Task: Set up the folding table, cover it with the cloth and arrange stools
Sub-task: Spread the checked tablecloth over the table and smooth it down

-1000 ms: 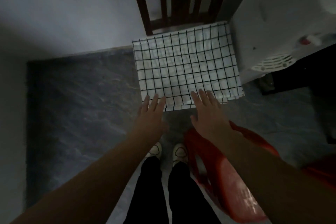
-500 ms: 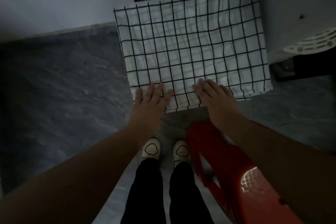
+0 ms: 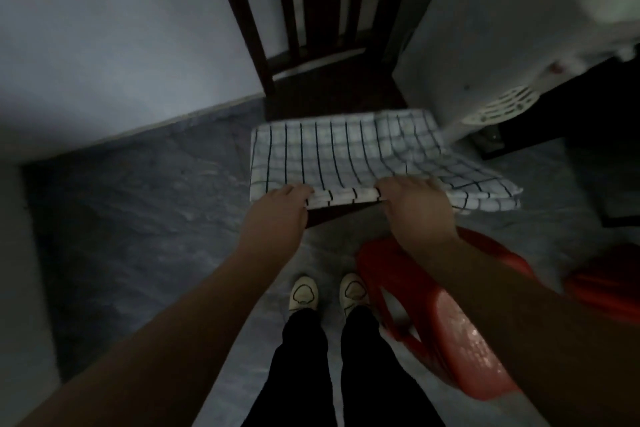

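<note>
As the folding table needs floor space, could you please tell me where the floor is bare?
The widest bare floor lies left, between wall, chair and shoes. Right is crowded: a red stool, another red object and a white appliance. The left hand and right hand grip the cloth over the chair.

Lighting dim throughout; colours muted, source not in view. The wall (image 3: pixel 121 38) at upper left reads pale. Speckled glare on the red stool (image 3: pixel 464 347) seat. Motion blur softens the cloth (image 3: pixel 346 156) (worst along its far edge) and the chair (image 3: pixel 242 10) slats, which lean apart under wide-angle distortion.
</note>
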